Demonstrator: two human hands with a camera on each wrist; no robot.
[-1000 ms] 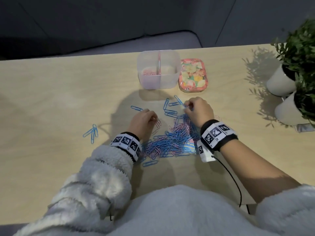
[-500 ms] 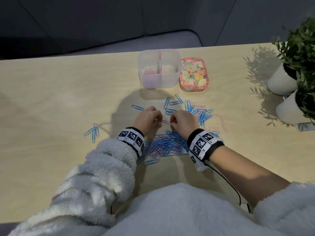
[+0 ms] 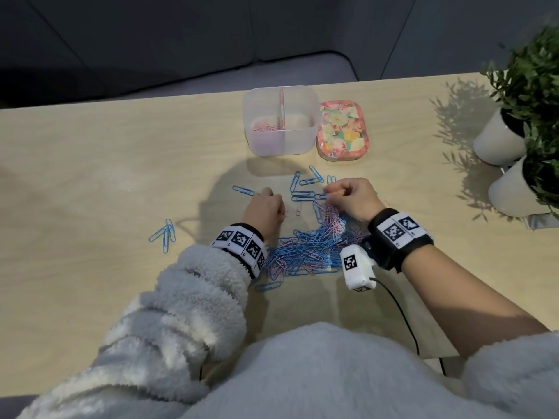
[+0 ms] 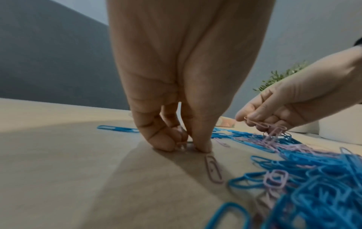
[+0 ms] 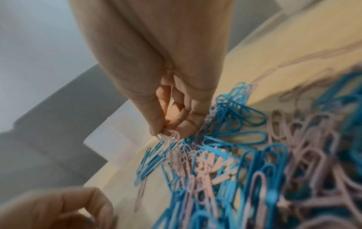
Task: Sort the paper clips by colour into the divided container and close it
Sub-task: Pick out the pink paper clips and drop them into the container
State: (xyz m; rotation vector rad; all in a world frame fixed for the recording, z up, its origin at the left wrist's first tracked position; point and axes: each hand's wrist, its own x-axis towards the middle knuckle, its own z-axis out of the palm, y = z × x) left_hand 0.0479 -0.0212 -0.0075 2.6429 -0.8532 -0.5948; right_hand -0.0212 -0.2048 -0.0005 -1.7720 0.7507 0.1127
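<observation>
right hand (image 3: 352,199) back up, pink clips (image 4: 268,128) pinched

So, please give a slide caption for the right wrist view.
Right hand pinching pink paper clips above mixed pile.

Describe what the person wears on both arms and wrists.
The left arm has a fluffy pale-grey fleece sleeve down to the wrist; the right sleeve is pushed up, baring the forearm. Each wrist carries a black band with black-and-white square markers; the right wrist's white camera block trails a black cable.
</observation>
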